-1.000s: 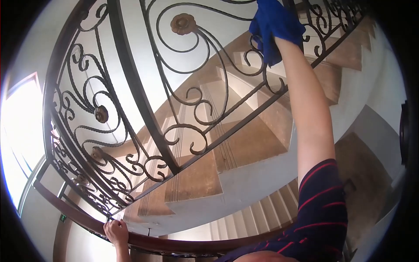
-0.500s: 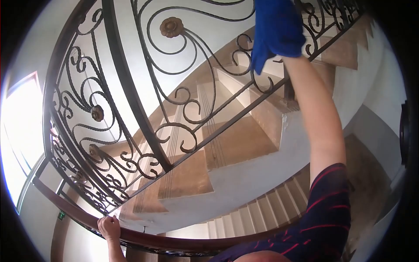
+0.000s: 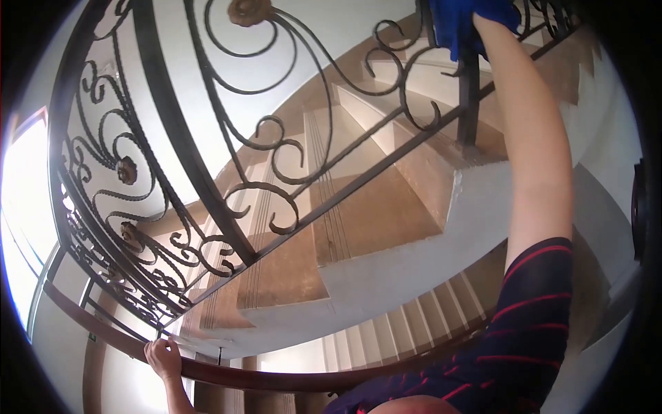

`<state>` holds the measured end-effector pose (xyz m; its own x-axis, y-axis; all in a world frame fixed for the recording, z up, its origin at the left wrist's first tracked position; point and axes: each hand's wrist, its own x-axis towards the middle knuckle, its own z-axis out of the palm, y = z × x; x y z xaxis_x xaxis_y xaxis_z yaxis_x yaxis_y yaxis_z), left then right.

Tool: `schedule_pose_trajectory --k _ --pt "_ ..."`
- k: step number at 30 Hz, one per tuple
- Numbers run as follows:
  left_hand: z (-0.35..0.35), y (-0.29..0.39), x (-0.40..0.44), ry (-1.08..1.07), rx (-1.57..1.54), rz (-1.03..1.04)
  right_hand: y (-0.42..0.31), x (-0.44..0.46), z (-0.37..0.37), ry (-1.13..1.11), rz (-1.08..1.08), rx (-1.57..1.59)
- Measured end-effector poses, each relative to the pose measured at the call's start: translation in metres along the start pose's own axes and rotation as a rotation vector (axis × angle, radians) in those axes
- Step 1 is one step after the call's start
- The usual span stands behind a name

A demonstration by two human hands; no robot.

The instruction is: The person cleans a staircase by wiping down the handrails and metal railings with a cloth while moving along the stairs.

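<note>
A blue cloth (image 3: 460, 24) covers most of my right hand (image 3: 488, 19) at the top of the view. The cloth lies against a dark metal post (image 3: 469, 103) of the stair railing, and the fingers are hidden in it. My right arm is stretched out toward the upper right. At lower left, my left hand (image 3: 163, 357) rests on the reddish-brown wooden handrail (image 3: 255, 378), its fingers curled over the top. Black wrought-iron scrollwork (image 3: 286, 162) fills the railing, with a bronze-coloured flower (image 3: 250, 10) near the top edge.
Beyond the railing, brown stone steps (image 3: 286, 272) climb to the upper right. Another flight of stairs (image 3: 407, 328) lies far below the curved handrail. A bright window (image 3: 29, 207) is at the left, and a grey-white wall edge (image 3: 386, 283) runs under the steps.
My right hand and the blue cloth have moved up and right in view, from the scrollwork to the post. The view has shifted slightly. My left hand stays on the handrail.
</note>
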<state>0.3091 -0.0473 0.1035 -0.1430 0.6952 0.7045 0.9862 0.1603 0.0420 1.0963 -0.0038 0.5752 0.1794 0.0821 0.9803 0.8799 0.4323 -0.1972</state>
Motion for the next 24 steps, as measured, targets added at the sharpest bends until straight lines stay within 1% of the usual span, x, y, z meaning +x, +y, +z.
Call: schedule_pose_trajectory --k 2,3,11,15,18,19,20,21,22,23,24 --pt "0.001 0.000 0.000 0.019 -0.021 0.000 -0.001 -0.014 -0.002 -0.027 0.014 0.050" --pt "0.003 -0.003 0.001 -0.021 -0.025 -0.014 -0.003 -0.022 -0.003 -0.041 0.024 0.081" --pt "0.001 -0.011 0.002 -0.030 -0.068 -0.003 -0.016 -0.063 -0.027 -0.125 0.161 0.405" --pt "-0.001 -0.008 0.001 -0.008 -0.096 0.013 -0.039 -0.082 -0.049 -0.171 0.222 0.673" --pt "-0.001 -0.010 -0.001 0.024 -0.102 0.033 -0.049 -0.104 -0.055 -0.329 0.266 0.954" --pt "-0.002 -0.010 0.000 -0.003 -0.097 0.018 -0.039 -0.109 -0.055 -0.363 0.335 1.008" --pt "-0.002 -0.009 0.001 -0.028 -0.096 0.005 -0.033 -0.116 -0.053 -0.315 0.454 1.003" --pt "0.000 -0.009 0.002 -0.028 -0.102 0.008 -0.001 -0.116 -0.046 0.046 0.684 0.734" --pt "0.002 -0.010 0.001 -0.010 -0.102 0.013 0.022 -0.121 -0.047 -0.035 0.781 0.852" --pt "0.002 -0.011 0.000 0.008 -0.100 0.017 0.033 -0.130 -0.040 -0.093 0.743 1.016" --pt "0.000 -0.009 0.001 -0.018 -0.084 0.004 0.044 -0.138 -0.032 -0.159 0.715 1.180"
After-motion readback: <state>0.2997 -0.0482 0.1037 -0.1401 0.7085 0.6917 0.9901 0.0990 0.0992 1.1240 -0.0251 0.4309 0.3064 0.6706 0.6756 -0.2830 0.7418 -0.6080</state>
